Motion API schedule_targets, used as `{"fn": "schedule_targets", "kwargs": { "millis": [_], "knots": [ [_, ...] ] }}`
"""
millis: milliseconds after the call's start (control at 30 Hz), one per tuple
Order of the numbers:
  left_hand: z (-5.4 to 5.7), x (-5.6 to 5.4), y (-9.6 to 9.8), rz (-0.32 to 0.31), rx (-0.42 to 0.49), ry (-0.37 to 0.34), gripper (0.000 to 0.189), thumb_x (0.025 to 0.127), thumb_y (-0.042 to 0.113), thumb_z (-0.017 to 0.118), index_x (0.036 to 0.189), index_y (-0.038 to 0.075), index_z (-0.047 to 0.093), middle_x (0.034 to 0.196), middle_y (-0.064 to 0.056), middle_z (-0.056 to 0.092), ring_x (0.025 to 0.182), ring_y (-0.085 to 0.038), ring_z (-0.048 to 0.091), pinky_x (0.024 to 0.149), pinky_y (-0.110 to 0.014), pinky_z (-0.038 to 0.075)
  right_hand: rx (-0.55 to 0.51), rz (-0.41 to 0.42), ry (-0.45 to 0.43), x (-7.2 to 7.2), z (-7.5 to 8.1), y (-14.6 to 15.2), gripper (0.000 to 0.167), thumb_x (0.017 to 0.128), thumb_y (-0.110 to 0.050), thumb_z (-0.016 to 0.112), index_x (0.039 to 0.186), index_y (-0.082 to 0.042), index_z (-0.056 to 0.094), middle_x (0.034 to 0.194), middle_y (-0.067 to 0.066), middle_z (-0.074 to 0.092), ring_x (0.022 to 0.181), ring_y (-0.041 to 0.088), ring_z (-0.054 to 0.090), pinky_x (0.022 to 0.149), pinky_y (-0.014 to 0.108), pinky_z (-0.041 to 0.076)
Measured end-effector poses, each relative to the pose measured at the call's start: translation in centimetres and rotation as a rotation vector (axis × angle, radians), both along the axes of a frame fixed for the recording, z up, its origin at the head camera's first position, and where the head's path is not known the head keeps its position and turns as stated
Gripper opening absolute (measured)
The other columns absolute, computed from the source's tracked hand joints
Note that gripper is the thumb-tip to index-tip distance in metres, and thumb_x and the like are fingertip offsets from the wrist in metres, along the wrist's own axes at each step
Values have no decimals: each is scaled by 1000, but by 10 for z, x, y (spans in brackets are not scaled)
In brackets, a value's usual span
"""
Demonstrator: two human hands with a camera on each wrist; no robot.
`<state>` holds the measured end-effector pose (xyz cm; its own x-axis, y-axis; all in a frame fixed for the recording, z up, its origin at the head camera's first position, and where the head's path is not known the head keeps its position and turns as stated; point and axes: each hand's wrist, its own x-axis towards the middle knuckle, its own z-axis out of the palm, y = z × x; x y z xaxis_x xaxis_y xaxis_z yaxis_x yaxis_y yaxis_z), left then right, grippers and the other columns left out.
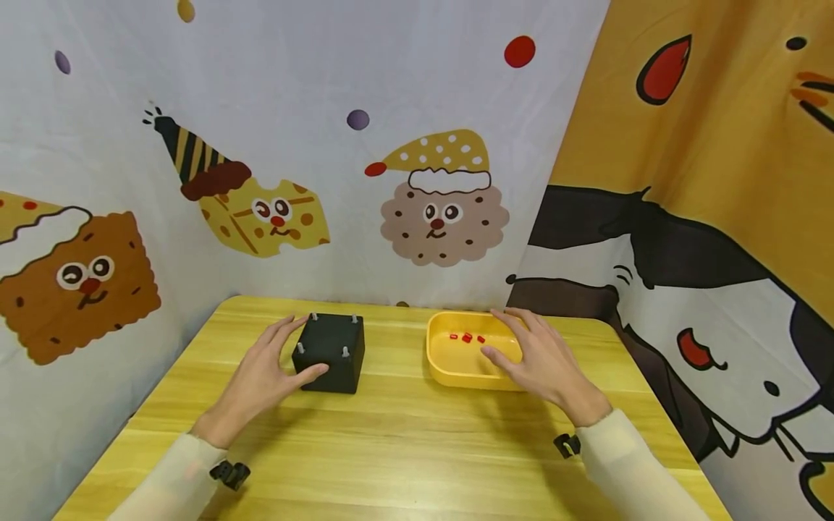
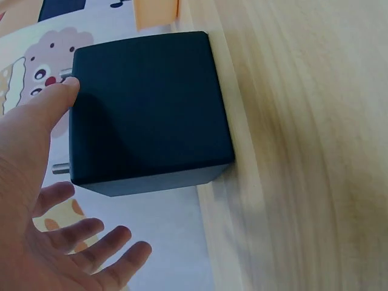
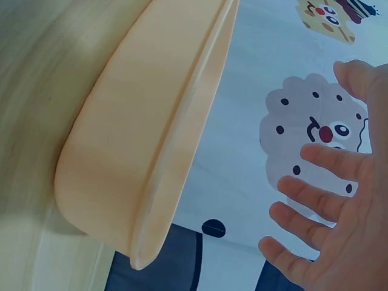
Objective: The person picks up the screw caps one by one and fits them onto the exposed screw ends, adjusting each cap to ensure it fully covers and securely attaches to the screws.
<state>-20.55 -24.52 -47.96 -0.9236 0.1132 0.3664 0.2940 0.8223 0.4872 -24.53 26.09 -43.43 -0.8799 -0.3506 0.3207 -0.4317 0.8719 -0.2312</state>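
Observation:
A black box point(image 1: 331, 334) stands on the wooden table, with a metal post upright near each top corner. Around its left side my left hand point(image 1: 267, 369) is spread, thumb before the front face and fingers beyond the left edge. In the left wrist view the thumb overlaps the top edge of the box point(image 2: 145, 115), beside a post point(image 2: 61, 169). A yellow tray point(image 1: 449, 378) sits to the right, holding several small red pieces point(image 1: 467, 338). Over its right end hovers my right hand point(image 1: 544, 362), fingers apart and holding nothing; the right wrist view shows it above the rim.
The light wooden table point(image 1: 404, 449) reaches back to a printed cloth point(image 1: 352, 65) with cartoon biscuits and cheese. On the right hangs a yellow cloth point(image 1: 599, 130) with a black and white animal. Dark bands with small devices point(image 1: 230, 475) sit at both wrists.

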Motion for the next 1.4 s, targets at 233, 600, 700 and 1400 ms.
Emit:
{"fn": "schedule_targets", "kwargs": {
  "millis": [233, 600, 700, 1400],
  "knots": [
    [-5, -2, -2, -18, 42, 36, 99, 94, 45, 101, 173, 10, 54, 173, -31, 55, 146, -58, 65, 105, -74, 67, 6, 4, -2, -6, 3, -6, 78, 111, -67, 72, 171, -20, 61, 169, 15, 62, 155, 44, 61, 127, 74, 53],
    [-12, -5, 1, -52, 114, 47, 93, 94, 36, 102, 170, 7, 57, 166, -28, 62, 129, -53, 77, 95, -63, 73, 2, 22, -2, -18, 4, -11, 70, 112, -62, 73, 166, -19, 66, 161, 17, 67, 144, 43, 67, 117, 69, 62],
    [-13, -5, 0, -47, 123, 35, 92, 95, 35, 102, 171, 9, 56, 167, -27, 62, 124, -52, 80, 89, -57, 75, -4, 27, 1, -21, 5, -11, 67, 113, -61, 72, 165, -18, 67, 160, 16, 68, 143, 42, 68, 114, 69, 64],
    [-14, -7, -3, -48, 130, -21, 87, 97, 41, 100, 168, 10, 60, 167, -25, 65, 116, -46, 84, 79, -42, 76, -2, 60, -73, -38, 8, -14, 56, 114, -55, 74, 157, -19, 74, 158, 12, 74, 146, 42, 69, 113, 70, 64]
  ]
}}
